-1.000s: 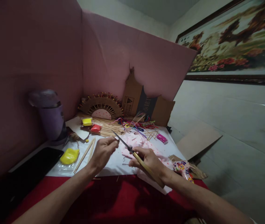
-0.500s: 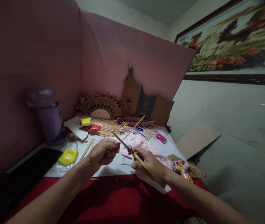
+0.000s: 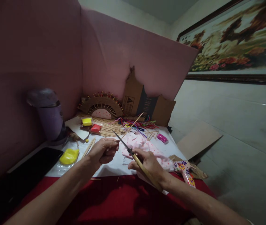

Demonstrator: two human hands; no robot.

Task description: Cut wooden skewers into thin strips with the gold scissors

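Scissors [image 3: 129,150] in your right hand [image 3: 147,162], blades meeting a thin wooden stick [image 3: 131,126] | your left hand [image 3: 102,150] pinches the stick's near end, tip angled toward the table's far edge | both above the white sheet [image 3: 114,165], near its front edge.

Both forearms are extended forward; the left hand [image 3: 103,152] is pinched closed, the right hand [image 3: 147,164] clenched.

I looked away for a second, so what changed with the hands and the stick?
The left hand raised the thin stick so it angles up past the scissors. The right hand kept its grip on the scissors, easing slightly nearer. The tabletop clutter stayed put.
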